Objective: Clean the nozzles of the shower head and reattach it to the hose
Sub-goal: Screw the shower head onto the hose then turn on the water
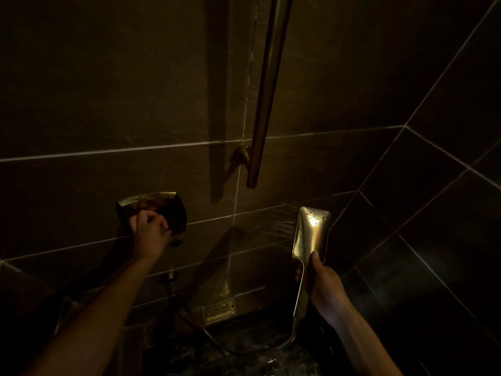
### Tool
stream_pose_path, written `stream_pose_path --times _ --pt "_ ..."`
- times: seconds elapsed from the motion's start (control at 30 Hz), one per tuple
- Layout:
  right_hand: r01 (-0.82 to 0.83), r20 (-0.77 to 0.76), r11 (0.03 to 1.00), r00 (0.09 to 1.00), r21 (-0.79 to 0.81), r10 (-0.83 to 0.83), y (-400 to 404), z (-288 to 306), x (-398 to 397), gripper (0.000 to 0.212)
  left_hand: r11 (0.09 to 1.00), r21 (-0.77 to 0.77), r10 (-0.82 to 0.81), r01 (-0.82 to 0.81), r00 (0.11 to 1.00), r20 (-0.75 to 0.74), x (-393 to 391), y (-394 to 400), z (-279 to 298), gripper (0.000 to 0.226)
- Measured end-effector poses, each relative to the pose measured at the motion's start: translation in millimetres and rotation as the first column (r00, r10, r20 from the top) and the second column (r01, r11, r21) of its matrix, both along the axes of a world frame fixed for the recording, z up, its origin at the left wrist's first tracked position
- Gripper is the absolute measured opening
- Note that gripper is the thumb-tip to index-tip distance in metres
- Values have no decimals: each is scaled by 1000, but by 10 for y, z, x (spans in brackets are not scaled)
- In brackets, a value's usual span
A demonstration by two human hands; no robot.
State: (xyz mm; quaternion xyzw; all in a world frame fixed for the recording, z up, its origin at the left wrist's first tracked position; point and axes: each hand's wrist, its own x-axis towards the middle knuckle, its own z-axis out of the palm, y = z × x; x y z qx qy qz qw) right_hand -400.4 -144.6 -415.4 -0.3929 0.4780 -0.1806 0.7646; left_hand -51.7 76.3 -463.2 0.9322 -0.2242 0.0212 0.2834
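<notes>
The right hand (324, 286) grips the handle of the shower head (311, 234), fingers wrapped round it and thumb lying up along the handle toward the head. The head is a flat, rectangular brass piece, held upright with its back toward the camera; water drops sit on that back near the top, and spray fans out from its far face onto the wall (108, 104). The hose (284, 341) runs from the bottom of the handle, curves down and left across the wet floor (244, 356), so head and hose are joined. The left hand (149, 229) is at the brass valve plate (162, 204) on the wall, fingers curled round the lever (173, 241) at its lower edge. Between the two hands, higher up, a brass rail (267, 90) hangs down the dark tiles on a round bracket (241, 156). Below the plate a small outlet (170, 278) sticks out of the wall, and a brass drain grate (219, 312) sits at the wall's foot
</notes>
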Motion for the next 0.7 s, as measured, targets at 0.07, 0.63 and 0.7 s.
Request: stream_pose_path --times 0.07,0.63,0.7 --pt "-1 -9 1000 1000 -1 1 6 19 3 42 1000 -5 1 -1 1000 -2 3 1 -8 22" --pt "5 15 1000 1000 19 -5 -28 33 38 45 999 3 -35 35 998 -50 -11 25 21 38" --pt "15 11 1000 1000 25 -15 -32 29 51 43 999 16 -30 31 998 -47 -14 20 25 38"
